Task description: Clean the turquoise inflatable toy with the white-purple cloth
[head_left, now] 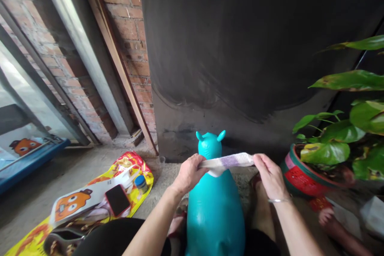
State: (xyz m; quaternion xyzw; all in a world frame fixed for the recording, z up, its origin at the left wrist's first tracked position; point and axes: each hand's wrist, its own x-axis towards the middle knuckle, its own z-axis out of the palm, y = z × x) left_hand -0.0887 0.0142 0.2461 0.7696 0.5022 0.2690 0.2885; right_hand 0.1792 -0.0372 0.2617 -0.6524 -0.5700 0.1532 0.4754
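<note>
A white sock [229, 161] with a purple patch is stretched roughly level in front of me, a small fold sagging below its middle. My left hand [192, 172] pinches the narrow end at the left. At the right end, my right hand [269, 174], a thin bangle on its wrist, grips the wider edge between thumb and fingers. Directly below and behind the sock is a shiny turquoise inflatable animal [216, 212], its head and two ears pointing away from me. The sock hides its neck.
On the floor at left lies a yellow plastic bag [143, 200] with a phone [117, 200], a blue-lidded jar [140, 184] and a dark handbag [64, 240]. A potted plant [303, 180] stands at right. Another person's hand [326, 216] shows at lower right. A dark panel [234, 48] rises ahead.
</note>
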